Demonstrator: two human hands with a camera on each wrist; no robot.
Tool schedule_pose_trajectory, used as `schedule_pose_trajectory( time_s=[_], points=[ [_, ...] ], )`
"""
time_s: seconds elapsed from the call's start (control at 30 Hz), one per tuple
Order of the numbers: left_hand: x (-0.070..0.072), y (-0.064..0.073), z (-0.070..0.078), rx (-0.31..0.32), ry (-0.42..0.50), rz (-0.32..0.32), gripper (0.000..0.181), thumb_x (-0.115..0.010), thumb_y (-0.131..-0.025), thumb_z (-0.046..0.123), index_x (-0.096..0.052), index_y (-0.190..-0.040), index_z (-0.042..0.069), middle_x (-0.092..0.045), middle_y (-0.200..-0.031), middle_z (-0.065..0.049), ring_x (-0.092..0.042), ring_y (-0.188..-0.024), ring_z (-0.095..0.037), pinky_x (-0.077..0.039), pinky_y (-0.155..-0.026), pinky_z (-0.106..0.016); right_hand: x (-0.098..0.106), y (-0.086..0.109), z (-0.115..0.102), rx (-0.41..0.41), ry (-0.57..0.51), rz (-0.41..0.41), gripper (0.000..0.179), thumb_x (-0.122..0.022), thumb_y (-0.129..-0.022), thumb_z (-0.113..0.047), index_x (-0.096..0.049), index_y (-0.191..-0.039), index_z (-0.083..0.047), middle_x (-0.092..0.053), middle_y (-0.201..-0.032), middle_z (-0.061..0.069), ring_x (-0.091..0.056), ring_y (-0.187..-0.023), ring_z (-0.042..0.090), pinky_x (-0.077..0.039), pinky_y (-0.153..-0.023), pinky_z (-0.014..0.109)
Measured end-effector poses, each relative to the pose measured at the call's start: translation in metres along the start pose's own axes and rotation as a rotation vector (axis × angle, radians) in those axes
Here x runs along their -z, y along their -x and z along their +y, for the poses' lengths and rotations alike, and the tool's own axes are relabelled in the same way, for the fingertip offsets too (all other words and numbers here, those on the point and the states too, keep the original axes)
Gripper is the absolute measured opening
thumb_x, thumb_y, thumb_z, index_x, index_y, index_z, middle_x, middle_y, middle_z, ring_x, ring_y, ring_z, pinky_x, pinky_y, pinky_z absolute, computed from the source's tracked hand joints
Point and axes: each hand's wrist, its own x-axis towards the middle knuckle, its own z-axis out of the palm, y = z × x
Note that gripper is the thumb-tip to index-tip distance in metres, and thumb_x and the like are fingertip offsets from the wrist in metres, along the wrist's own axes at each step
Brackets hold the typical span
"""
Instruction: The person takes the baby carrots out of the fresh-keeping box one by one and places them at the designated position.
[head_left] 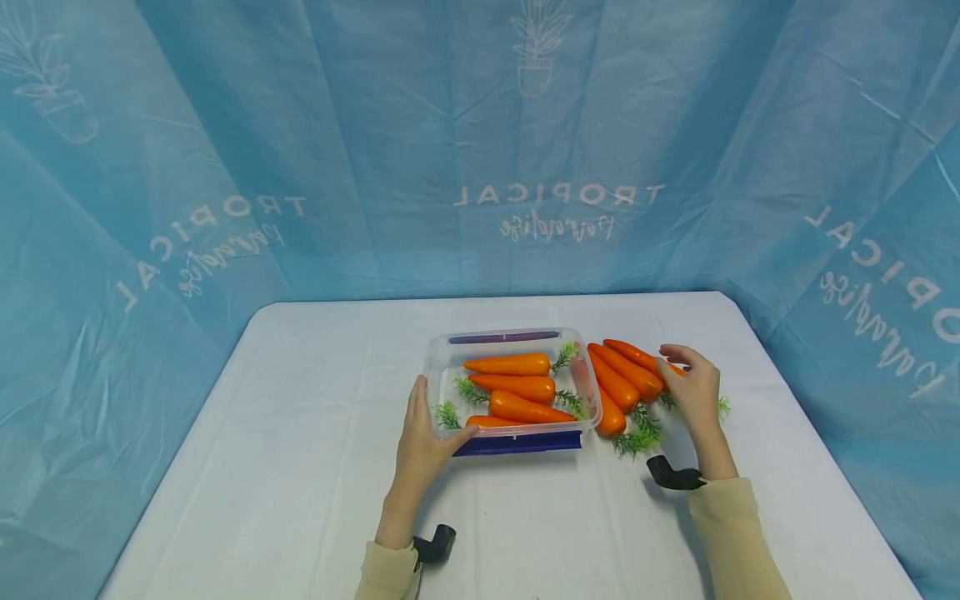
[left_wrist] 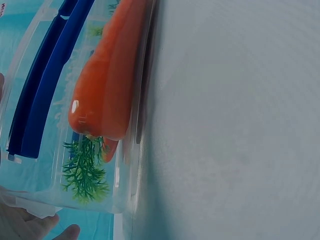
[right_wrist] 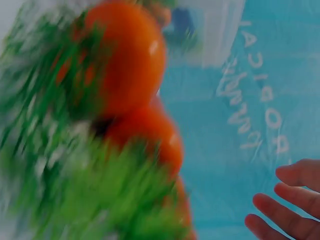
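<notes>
A clear plastic food container [head_left: 442, 350] with blue clips holds several orange carrots [head_left: 517, 364] with green leafy tops. My left hand [head_left: 423, 442] grips its near left corner, thumb at the near rim and fingers along the left wall. In the left wrist view, a carrot [left_wrist: 95, 100] shows through the clear wall beside a blue clip [left_wrist: 42, 85]. More carrots [head_left: 618, 379] lie in a pile against the container's right side. Over the right end of this pile is my right hand [head_left: 693, 387], its fingers apart with nothing between them. The right wrist view shows those fingers [right_wrist: 290, 217] beside blurred carrots [right_wrist: 125, 60].
A white cloth [head_left: 315, 467] covers the table. Blue curtains [head_left: 480, 150] with mirrored lettering hang behind it and at both sides. Green carrot leaves [head_left: 637, 433] spread over the cloth near my right wrist, which carries a black camera mount [head_left: 671, 473].
</notes>
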Motion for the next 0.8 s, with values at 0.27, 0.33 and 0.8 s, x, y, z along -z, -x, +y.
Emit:
schedule_pose_trajectory(
  time_s=[0.27, 0.33, 0.8],
  points=[
    [0.000, 0.000, -0.001, -0.005, 0.000, 0.004, 0.115, -0.078, -0.072, 0.049, -0.010, -0.153, 0.003, -0.015, -0.159, -0.018, -0.024, -0.144, -0.036, -0.029, -0.114, -0.054, -0.015, 0.009, -0.037, 0.107, -0.071, -0.117, 0.023, -0.066, -0.087, -0.006, -0.068, -0.108, 0.003, -0.070, -0.104, 0.022, -0.063, -0.096, 0.033, -0.052, -0.083, 0.048],
    [0.000, -0.001, -0.001, -0.010, 0.004, 0.005, 0.115, -0.078, -0.072, 0.049, -0.010, -0.152, 0.003, -0.015, -0.159, -0.018, -0.024, -0.144, -0.037, -0.029, -0.114, -0.054, -0.019, 0.012, -0.045, 0.117, -0.079, -0.160, 0.024, -0.066, -0.088, -0.006, -0.067, -0.110, 0.002, -0.069, -0.106, 0.021, -0.063, -0.098, 0.034, -0.053, -0.083, 0.047],
    [0.000, -0.001, -0.002, -0.017, 0.002, 0.011, 0.115, -0.079, -0.071, 0.048, -0.011, -0.152, 0.001, -0.017, -0.158, -0.019, -0.025, -0.144, -0.037, -0.030, -0.114, -0.053, -0.050, 0.024, -0.081, 0.182, -0.156, -0.309, 0.025, -0.067, -0.087, -0.009, -0.067, -0.110, 0.003, -0.069, -0.109, 0.019, -0.061, -0.103, 0.035, -0.049, -0.094, 0.054]
  ],
)
